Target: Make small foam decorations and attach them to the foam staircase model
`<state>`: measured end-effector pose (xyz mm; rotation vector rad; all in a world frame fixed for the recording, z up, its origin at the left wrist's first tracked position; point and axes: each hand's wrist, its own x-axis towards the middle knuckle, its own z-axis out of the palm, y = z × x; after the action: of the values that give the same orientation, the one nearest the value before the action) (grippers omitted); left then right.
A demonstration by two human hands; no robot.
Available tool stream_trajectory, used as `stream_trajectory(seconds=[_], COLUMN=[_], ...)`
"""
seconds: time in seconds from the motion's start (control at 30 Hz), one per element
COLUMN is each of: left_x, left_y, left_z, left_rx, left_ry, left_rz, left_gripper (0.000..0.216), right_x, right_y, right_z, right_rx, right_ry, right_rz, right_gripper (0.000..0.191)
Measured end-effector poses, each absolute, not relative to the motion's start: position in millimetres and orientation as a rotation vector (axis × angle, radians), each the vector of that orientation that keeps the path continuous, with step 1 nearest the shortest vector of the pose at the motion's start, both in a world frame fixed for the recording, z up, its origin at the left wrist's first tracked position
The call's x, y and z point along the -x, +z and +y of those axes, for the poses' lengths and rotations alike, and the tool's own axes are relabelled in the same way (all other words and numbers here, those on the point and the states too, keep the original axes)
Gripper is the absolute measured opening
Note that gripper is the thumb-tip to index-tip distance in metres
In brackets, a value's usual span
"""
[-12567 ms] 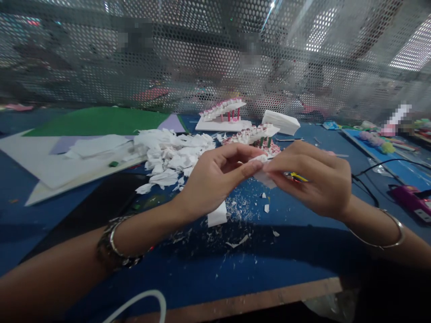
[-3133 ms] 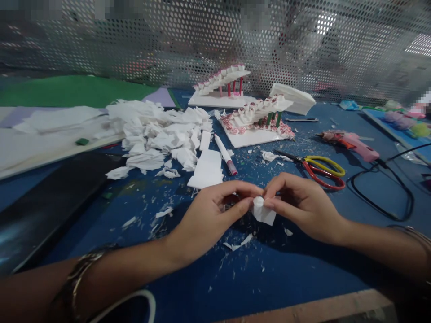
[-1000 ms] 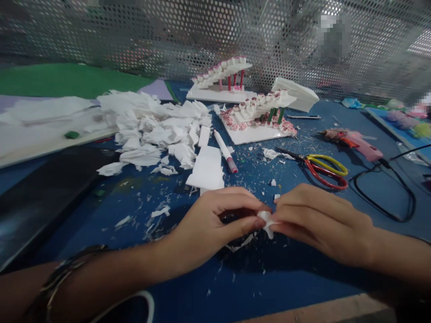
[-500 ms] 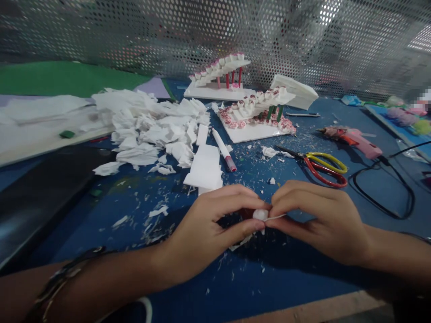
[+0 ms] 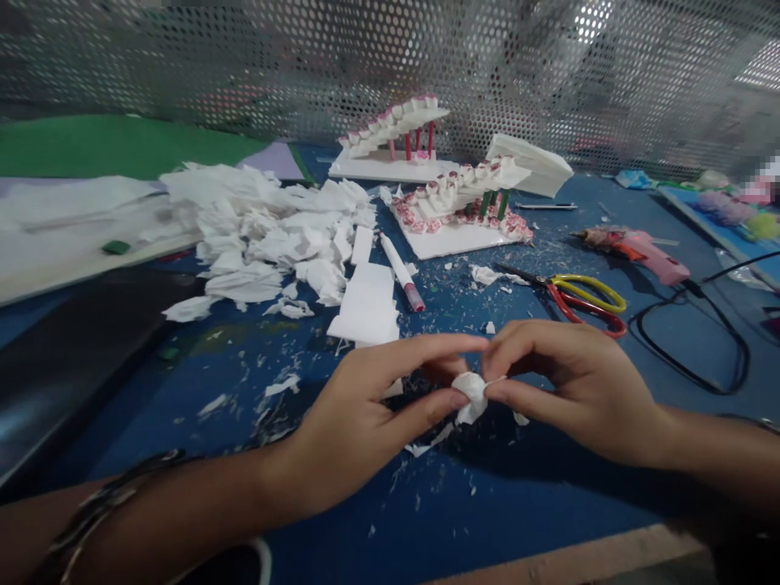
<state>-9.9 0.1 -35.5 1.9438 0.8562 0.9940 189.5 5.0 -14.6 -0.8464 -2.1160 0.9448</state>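
Observation:
A small rolled piece of white paper [image 5: 470, 396] is pinched between my two hands, above the blue table [image 5: 341, 544]. My left hand [image 5: 383, 414] grips its left side between thumb and fingers, the index finger stretched over the top. On the other side, my right hand [image 5: 566, 390] pinches the paper's thin edge with thumb and fingertips. Just beyond my left hand lies a stack of white paper strips [image 5: 366, 305]. A white marker with a red end [image 5: 402, 272] rests beside the stack.
Behind are a heap of crumpled white paper [image 5: 262, 236] and two white stair models [image 5: 460, 195] on bases. To the right lie scissors [image 5: 588, 301] with red and yellow handles and a pink glue gun [image 5: 639, 252] with a black cord [image 5: 743, 357]. Paper scraps litter the table.
The white roll has turned and now shows a wider, ruffled side below my fingertips. My left index finger has straightened, and my right fingers have shifted at the paper's edge.

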Motion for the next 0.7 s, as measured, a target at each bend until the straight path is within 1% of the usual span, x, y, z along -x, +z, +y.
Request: stream_trajectory(seconds=[0.07, 0.1, 0.2, 0.27, 0.53, 0.7], left_x=[10.0, 10.0, 9.7, 9.4, 7.1, 6.1], left_y=[-37.6, -38.2, -37.8, -36.5, -32.4, -32.7], left_z=[-0.6, -0.8, -0.5, 0.8, 2.1, 1.2], left_rx=[-1.877, -1.855, -1.792, -1.761, -1.797, -1.781], left_ry=[0.996, 0.993, 0.982, 0.992, 0.977, 0.947], left_rz=[0.851, 0.861, 0.904, 0.9, 0.86, 0.822], left_gripper=[0.039, 0.036, 0.019, 0.013, 0.019, 0.011], right_x=[-189.3, -189.1, -188.0, -187.0, -187.0, -186.9], right_y=[-14.7, -14.5, -14.0, -14.2, -17.0, -17.8], right_z=[5.2, 5.4, 6.0, 6.5, 5.2, 3.2], right_rx=[0.845, 0.842, 0.826, 0.812, 0.784, 0.723], right_ry=[0.962, 0.943, 0.823, 0.767, 0.648, 0.645], right_rz=[-2.107, -2.114, -2.146, -2.154, -2.198, -2.219], right_gripper=[0.005, 0.005, 0.004, 0.004, 0.004, 0.004])
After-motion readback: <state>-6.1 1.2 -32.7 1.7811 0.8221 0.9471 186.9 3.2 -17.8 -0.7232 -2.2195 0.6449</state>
